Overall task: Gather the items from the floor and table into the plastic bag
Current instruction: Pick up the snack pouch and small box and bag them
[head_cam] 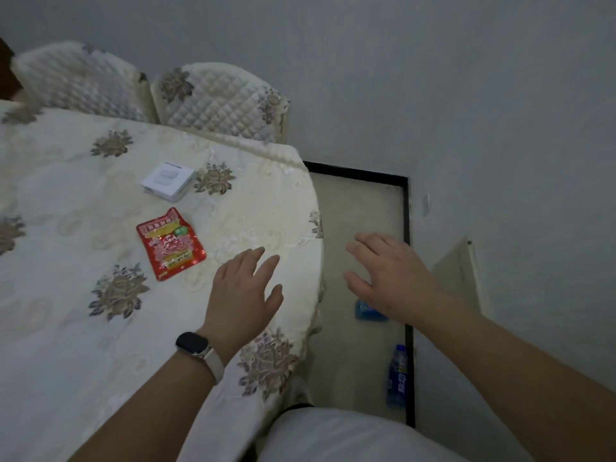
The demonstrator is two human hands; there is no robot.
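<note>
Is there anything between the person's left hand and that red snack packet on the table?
Nothing visible. The left hand hovers open over the tablecloth, and only bare cloth lies between it and the red packet. The white box lies beyond the packet, out of the way.

Both arms are bare up to the edge of the shot, no sleeves anywhere. The left hand (245, 291) has a smartwatch (192, 342) on the wrist, dark rounded-rectangle face, on a pale, off-white band (213, 361). The right hand (388, 273) has nothing on it, no rings or straps. Down at the bottom there's light, whitish clothing (350, 435).
</note>
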